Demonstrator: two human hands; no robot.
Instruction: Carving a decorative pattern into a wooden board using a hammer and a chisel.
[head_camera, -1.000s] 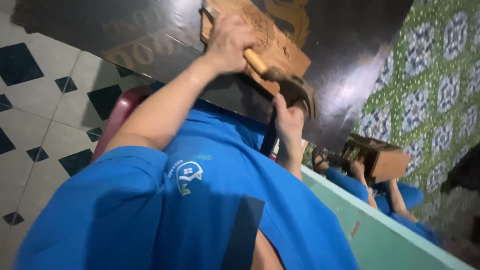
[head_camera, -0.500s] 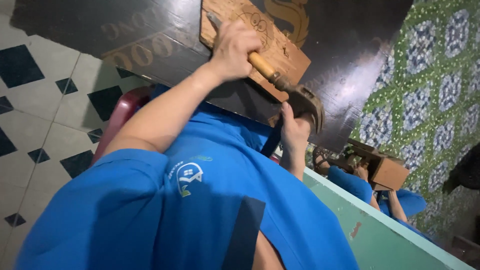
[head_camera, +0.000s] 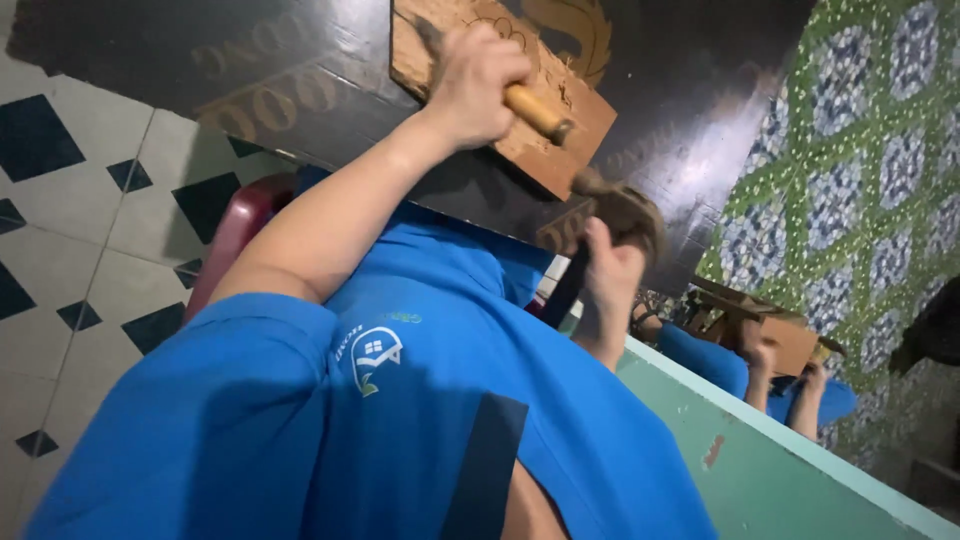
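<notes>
Since a moment ago the mallet (head_camera: 620, 205) has dropped lower, away from the chisel (head_camera: 535, 110). Left hand (head_camera: 478, 85) grips the chisel on the carved panel (head_camera: 560, 150); right hand (head_camera: 612, 275) clenches the mallet near the dark board (head_camera: 300, 60).

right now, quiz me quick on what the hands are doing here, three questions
1. True or false: the left hand grips a wooden-handled chisel set against the carved wooden panel.
2. What does the right hand hold? A) a paintbrush B) a mallet C) a cup
3. Fill in: the person's shirt is ____.

Key: 1 true; 2 B; 3 blue.
</notes>
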